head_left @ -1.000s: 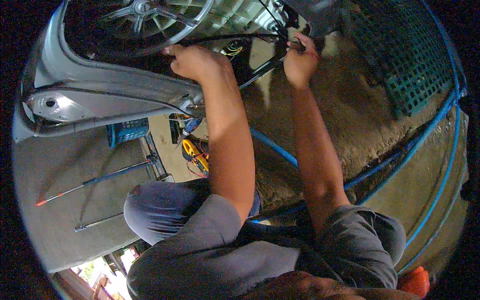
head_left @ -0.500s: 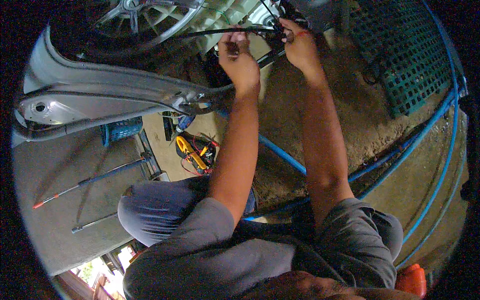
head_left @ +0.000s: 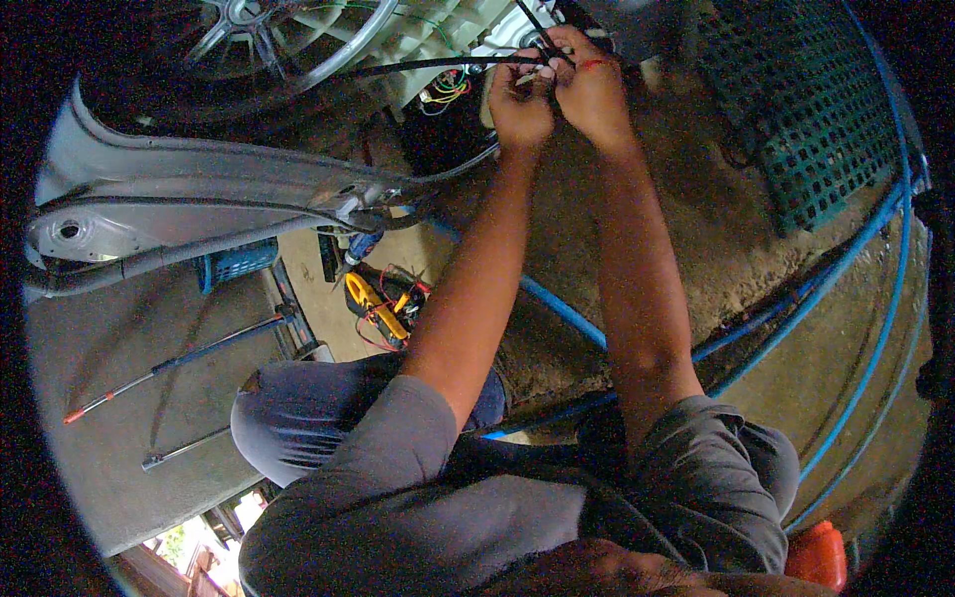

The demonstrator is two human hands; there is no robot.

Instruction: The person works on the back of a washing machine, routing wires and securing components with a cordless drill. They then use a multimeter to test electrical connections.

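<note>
1. From my end, the long, thin black rubbery belt point(head_left: 428, 65) runs from near the grey spoked wheel point(head_left: 244, 10) to both hands.
2. My left grip point(head_left: 522, 107) is narrow, pinching the belt.
3. My right grip point(head_left: 593, 92) closes on it too, fingertips partly hidden.
4. Nearer me lies a yellow-and-black clamp meter point(head_left: 376, 306).
</note>
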